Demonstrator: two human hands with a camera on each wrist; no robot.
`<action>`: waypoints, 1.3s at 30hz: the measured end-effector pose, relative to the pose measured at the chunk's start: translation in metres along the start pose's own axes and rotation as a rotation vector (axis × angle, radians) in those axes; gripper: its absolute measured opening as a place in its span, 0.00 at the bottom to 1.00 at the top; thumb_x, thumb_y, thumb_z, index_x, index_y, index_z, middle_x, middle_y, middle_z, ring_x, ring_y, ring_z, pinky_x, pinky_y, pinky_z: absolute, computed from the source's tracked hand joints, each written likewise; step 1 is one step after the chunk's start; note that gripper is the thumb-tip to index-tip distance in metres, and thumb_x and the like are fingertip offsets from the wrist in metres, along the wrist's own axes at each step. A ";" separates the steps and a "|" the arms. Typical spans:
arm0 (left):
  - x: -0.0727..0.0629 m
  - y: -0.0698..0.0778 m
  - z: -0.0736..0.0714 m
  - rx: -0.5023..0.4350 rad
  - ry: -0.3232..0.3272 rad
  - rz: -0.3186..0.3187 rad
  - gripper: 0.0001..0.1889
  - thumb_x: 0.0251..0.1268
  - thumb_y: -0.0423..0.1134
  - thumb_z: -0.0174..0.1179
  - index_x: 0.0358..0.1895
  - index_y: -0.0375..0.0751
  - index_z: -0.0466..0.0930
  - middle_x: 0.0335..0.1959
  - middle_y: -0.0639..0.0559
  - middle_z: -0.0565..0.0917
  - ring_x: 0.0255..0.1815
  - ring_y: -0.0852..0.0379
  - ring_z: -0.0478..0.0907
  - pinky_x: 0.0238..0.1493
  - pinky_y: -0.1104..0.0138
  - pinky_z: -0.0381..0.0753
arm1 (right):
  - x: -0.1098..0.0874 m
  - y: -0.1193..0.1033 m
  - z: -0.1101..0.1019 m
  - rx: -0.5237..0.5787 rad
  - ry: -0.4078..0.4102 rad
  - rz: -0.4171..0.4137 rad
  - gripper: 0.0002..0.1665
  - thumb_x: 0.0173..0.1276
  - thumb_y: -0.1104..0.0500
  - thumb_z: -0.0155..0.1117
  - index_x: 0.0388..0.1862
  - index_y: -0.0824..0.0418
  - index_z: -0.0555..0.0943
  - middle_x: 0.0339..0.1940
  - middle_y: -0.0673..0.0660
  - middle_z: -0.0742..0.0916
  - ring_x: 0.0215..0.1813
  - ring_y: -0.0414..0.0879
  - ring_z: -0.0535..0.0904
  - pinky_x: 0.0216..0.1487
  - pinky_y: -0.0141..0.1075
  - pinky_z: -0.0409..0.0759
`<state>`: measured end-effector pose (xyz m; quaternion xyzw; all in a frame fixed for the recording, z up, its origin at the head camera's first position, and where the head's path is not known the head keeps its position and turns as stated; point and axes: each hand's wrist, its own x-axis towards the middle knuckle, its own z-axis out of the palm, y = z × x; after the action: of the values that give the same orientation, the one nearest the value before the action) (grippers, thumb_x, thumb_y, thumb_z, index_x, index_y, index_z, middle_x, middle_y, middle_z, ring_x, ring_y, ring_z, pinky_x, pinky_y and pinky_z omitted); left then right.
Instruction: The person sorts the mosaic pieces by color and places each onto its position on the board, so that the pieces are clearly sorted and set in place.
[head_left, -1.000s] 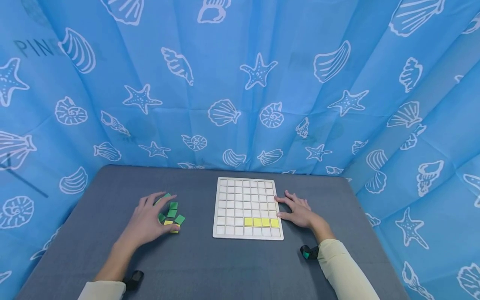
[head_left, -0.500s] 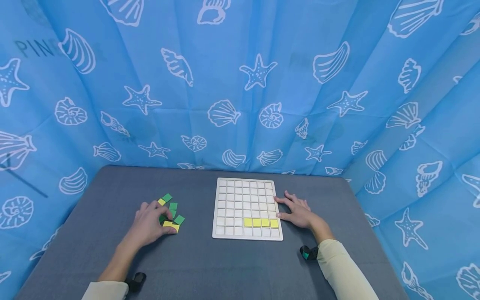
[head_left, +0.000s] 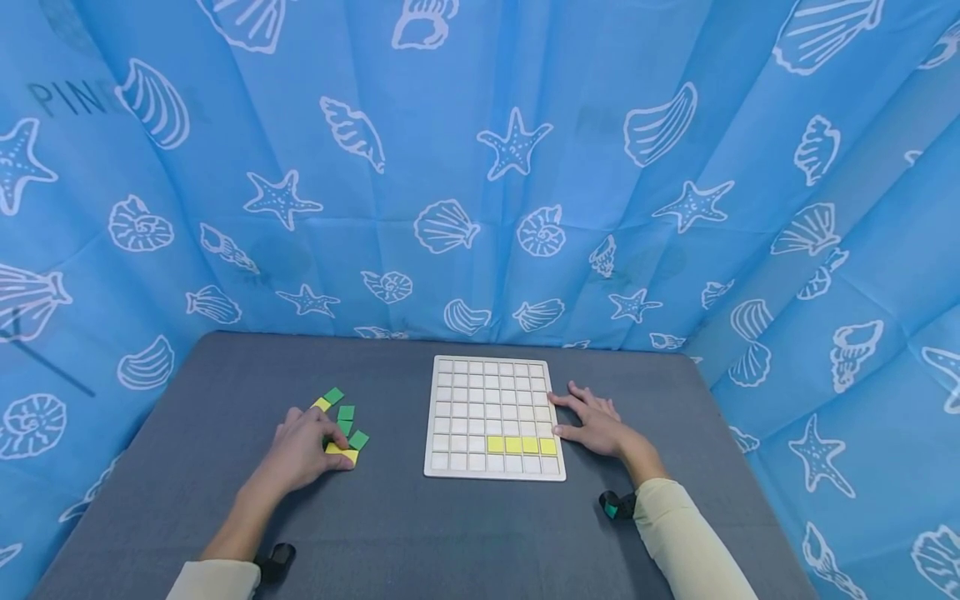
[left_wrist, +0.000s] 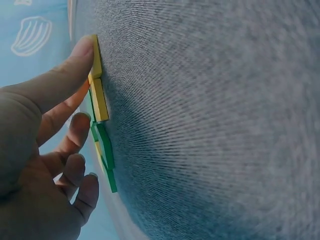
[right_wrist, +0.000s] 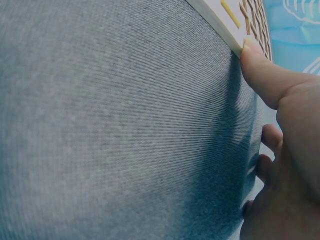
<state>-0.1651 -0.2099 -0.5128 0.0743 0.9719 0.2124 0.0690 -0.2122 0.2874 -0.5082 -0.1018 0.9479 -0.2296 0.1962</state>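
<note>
My left hand point(head_left: 302, 448) bends over a loose cluster of small square tiles on the left of the table. Its thumb and index finger pinch a yellow tile point(left_wrist: 96, 59), with a second yellow tile point(left_wrist: 100, 100) touching it. Green tiles point(head_left: 359, 439) lie just beyond the fingers, partly hidden by them. A white gridded board point(head_left: 430, 433) stands to the right, with a row of several yellow tiles point(head_left: 513, 445) in its cells. My right hand point(head_left: 596, 423) rests beside the board, fingers fairly straight, its thumb and index fingertip touching the right edge.
A grey cloth-covered table point(head_left: 390, 533) carries everything. Behind it and at both sides hangs a blue curtain point(head_left: 465, 275) printed with white shells and starfish. Black bands with small cameras point(head_left: 276, 560) are on the wrists.
My left thumb and fingers have closed from a wide spread onto the yellow tile at the near side of the cluster. My right hand and the board have stayed put.
</note>
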 end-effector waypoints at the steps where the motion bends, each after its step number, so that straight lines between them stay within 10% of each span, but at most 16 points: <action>1: 0.000 0.001 0.000 0.001 -0.001 -0.004 0.11 0.46 0.52 0.81 0.30 0.60 0.88 0.42 0.53 0.79 0.46 0.49 0.66 0.45 0.54 0.65 | 0.000 0.000 0.000 0.005 -0.002 0.001 0.41 0.74 0.36 0.60 0.81 0.44 0.62 0.86 0.66 0.52 0.84 0.72 0.40 0.77 0.72 0.35; 15: -0.002 0.001 -0.001 -0.031 -0.004 0.030 0.14 0.46 0.49 0.82 0.23 0.59 0.81 0.36 0.55 0.77 0.43 0.50 0.65 0.41 0.59 0.63 | -0.003 -0.003 0.001 0.007 -0.001 -0.016 0.41 0.74 0.37 0.59 0.81 0.45 0.62 0.85 0.67 0.52 0.84 0.72 0.40 0.76 0.73 0.36; 26: 0.006 0.012 -0.017 -0.261 -0.076 -0.022 0.10 0.60 0.42 0.74 0.34 0.48 0.79 0.28 0.54 0.79 0.29 0.57 0.73 0.29 0.65 0.71 | -0.003 -0.003 -0.001 0.009 0.009 -0.010 0.40 0.75 0.38 0.60 0.81 0.45 0.63 0.86 0.66 0.52 0.84 0.72 0.39 0.77 0.72 0.35; 39: 0.013 0.030 -0.014 -0.337 0.177 0.048 0.05 0.67 0.40 0.69 0.42 0.54 0.90 0.39 0.55 0.90 0.41 0.58 0.84 0.40 0.63 0.82 | -0.003 -0.002 -0.001 0.015 0.011 -0.010 0.40 0.75 0.39 0.60 0.81 0.46 0.63 0.85 0.67 0.53 0.84 0.72 0.40 0.77 0.73 0.35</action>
<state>-0.1763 -0.1862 -0.4889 0.0658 0.9228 0.3795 -0.0106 -0.2093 0.2868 -0.5051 -0.1037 0.9467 -0.2381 0.1906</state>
